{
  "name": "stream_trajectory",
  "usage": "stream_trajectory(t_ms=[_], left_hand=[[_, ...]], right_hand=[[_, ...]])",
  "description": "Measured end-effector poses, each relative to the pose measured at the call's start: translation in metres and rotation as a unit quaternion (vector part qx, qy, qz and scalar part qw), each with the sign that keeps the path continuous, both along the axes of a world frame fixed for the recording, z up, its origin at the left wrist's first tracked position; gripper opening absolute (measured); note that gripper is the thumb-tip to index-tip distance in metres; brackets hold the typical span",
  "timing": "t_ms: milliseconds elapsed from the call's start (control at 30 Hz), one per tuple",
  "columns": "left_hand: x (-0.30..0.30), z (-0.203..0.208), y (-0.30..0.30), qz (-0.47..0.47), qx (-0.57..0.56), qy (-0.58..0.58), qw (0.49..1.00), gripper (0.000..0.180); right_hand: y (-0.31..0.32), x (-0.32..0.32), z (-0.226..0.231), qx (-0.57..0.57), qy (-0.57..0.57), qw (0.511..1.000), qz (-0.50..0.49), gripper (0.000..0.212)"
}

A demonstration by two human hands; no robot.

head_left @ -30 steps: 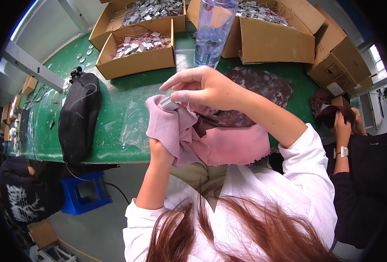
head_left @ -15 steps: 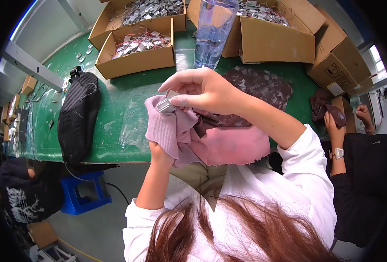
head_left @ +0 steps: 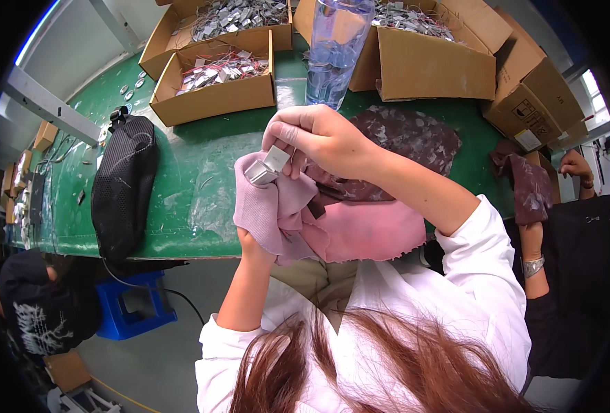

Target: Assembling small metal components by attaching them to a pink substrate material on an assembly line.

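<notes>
A pinkish-mauve cloth [head_left: 258, 206] is draped over my left hand, which grips it from beneath; the fingers are hidden and only the wrist [head_left: 250, 242] shows. In the fold on top lies a small silver metal part [head_left: 260, 173] with a pale, boxy end [head_left: 277, 159]. My right hand [head_left: 322, 141] is curled closed at that end, thumb and fingers bent together against the part. Below the right forearm, a flat pink cloth [head_left: 374, 227] lies at the table edge. A dark brown, blotched cloth [head_left: 415, 138] is spread behind it.
Cardboard boxes [head_left: 215, 96] of silver parts with red wires line the back of the green table [head_left: 194, 193]. A clear bluish bottle [head_left: 332, 62] stands near my right hand. A black mesh pouch [head_left: 123, 182] lies left. At right, a co-worker's arm [head_left: 532, 251] holds brown cloth.
My right thumb has lifted from the metal part and its fingers have curled in tighter. More of the part's boxy end now shows. The co-worker's cloth and hands have shifted.
</notes>
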State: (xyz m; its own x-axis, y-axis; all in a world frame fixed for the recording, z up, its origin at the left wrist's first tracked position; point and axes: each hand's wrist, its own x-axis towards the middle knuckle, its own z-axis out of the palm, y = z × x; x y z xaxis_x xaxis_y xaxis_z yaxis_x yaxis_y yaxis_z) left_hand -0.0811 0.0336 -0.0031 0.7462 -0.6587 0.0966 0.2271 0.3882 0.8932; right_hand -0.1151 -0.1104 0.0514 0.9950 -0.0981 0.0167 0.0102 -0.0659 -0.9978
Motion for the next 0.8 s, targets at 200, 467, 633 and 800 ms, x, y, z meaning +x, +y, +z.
stream_trajectory(t_ms=[200, 467, 633, 800], left_hand=[[0.009, -0.009, 0.001, -0.052, -0.047, 0.095, 0.993, 0.034], [0.002, -0.009, 0.002, -0.049, -0.07, 0.083, 0.993, 0.038], [0.0, -0.003, 0.007, 0.002, 0.004, -0.031, 0.999, 0.038], [0.001, -0.007, 0.006, 0.024, -0.002, -0.008, 1.0, 0.037]], right_hand=[[-0.001, -0.004, 0.0, -0.184, -0.099, 0.977, 0.038, 0.019], [0.004, -0.005, -0.007, -0.144, -0.062, 0.988, -0.003, 0.011], [0.012, -0.002, -0.013, -0.201, -0.087, 0.974, -0.062, 0.011], [0.001, 0.003, -0.011, -0.088, -0.046, 0.982, -0.162, 0.017]])
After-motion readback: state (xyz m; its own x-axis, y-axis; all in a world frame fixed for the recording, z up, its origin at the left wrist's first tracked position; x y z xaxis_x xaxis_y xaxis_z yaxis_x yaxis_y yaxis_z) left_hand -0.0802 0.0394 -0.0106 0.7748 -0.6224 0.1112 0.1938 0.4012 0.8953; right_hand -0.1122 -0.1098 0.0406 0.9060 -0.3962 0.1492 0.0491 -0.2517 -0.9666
